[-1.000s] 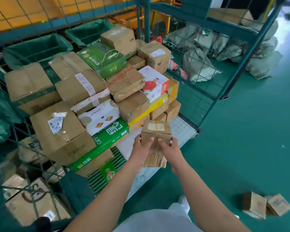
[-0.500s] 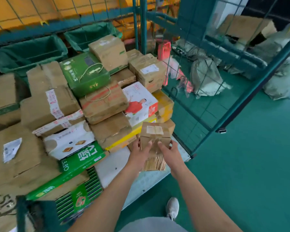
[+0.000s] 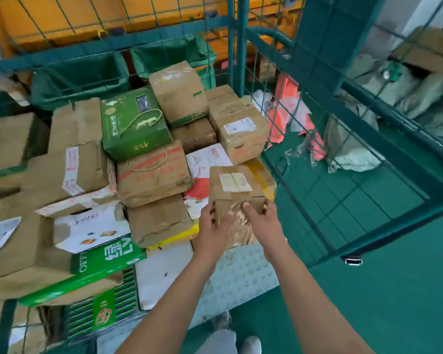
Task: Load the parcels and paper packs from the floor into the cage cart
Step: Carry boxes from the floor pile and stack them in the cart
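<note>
A small brown taped parcel (image 3: 234,186) with a white label hangs over the right end of the stacked boxes in the cage cart. My left hand (image 3: 214,226) grips its near left corner. My right hand (image 3: 262,222) grips its near right side, fingers curled on the taped face. Under the parcel lie a white and red box (image 3: 202,172) and a yellow box (image 3: 264,175). The cart's white studded floor (image 3: 243,274) shows bare below my wrists.
Cardboard and green boxes (image 3: 134,123) fill the cart's left and back. The cart's green mesh side panel (image 3: 343,180) stands right of the parcel. Grey sacks (image 3: 351,144) and red bags lie beyond the mesh on the green floor (image 3: 407,290). My shoe (image 3: 251,344) is at the bottom.
Both hands have lifted the small parcel up and forward, from above the cart floor to the top of the stacked boxes. The view has moved closer to the cart.
</note>
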Tool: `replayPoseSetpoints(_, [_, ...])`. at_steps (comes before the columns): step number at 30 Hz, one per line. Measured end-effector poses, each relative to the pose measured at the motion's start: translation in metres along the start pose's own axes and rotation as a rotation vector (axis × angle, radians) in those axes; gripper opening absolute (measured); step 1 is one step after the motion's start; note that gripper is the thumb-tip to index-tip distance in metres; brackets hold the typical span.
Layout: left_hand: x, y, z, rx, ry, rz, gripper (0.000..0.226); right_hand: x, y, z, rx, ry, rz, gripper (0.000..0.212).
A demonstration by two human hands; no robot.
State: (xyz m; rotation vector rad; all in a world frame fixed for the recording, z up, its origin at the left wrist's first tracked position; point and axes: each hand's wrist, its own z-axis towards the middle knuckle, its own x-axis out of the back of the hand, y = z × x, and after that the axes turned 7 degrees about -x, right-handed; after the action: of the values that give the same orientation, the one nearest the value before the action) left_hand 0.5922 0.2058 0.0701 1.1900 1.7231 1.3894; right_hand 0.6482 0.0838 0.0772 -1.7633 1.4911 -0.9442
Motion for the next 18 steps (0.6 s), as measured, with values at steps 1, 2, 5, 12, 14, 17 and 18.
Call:
replayPoseSetpoints(1, [-0.003,0.002,0.012,-0.017,0.026,0.004,0.057,-0.002,-0.008,0.011,0.013,-0.004,-0.011,0.044])
replayPoseSetpoints(2, [-0.005,0.005,0.021,-0.029,0.041,0.006,0.06,-0.005,-0.015,0.019,0.025,-0.013,-0.02,0.046])
replayPoseSetpoints(5, [-0.011,0.013,0.047,-0.055,0.06,-0.036,0.047,-0.011,-0.032,0.047,0.052,-0.031,-0.048,0.053])
replayPoseSetpoints(12, [-0.014,0.05,0.118,-0.153,0.202,-0.104,0.045,-0.041,-0.102,0.107,0.199,-0.08,-0.167,0.083])
replayPoseSetpoints(14, [-0.012,0.053,0.143,-0.18,0.244,-0.082,0.052,-0.053,-0.121,0.126,0.248,-0.067,-0.206,0.087])
replayPoseSetpoints(17, [-0.009,0.061,0.173,-0.259,0.262,0.0,0.054,-0.062,-0.142,0.147,0.27,-0.076,-0.205,0.07])
replayPoseSetpoints(18, [-0.009,0.064,0.184,-0.285,0.259,0.026,0.057,-0.065,-0.151,0.154,0.28,-0.084,-0.177,0.062])
